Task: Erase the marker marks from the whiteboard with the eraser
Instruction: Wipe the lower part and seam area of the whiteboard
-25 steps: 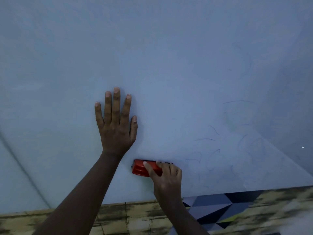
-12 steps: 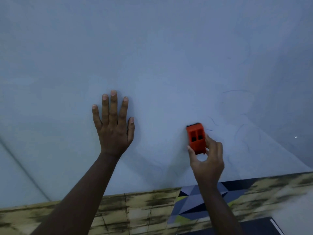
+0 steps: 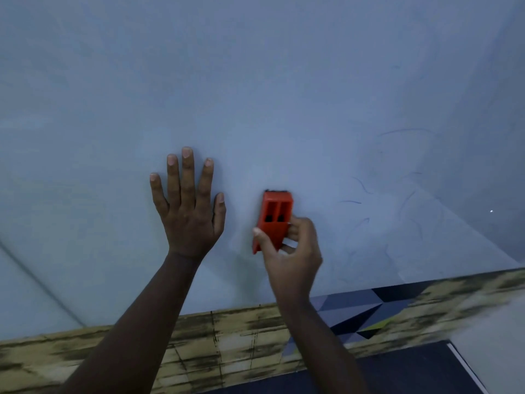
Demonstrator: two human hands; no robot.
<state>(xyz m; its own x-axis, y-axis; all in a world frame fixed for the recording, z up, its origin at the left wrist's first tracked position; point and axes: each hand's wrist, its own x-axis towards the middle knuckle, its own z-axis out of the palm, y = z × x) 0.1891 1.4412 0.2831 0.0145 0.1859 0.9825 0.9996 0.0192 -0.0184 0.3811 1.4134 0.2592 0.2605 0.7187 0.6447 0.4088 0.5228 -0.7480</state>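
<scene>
Now the right hand (image 3: 289,251) pinches the orange eraser (image 3: 274,220) between thumb and curled fingers, its long side stood upright and its pad against the whiteboard (image 3: 255,81). Half a second ago it sat further toward 3 o'clock; it has swept back toward the left hand (image 3: 187,211), which stays flat with straight fingers at 9 o'clock of it. Faint blue marker marks (image 3: 397,200) remain at 3 o'clock, so the wiping is not finished; another pass rightward seems needed
</scene>
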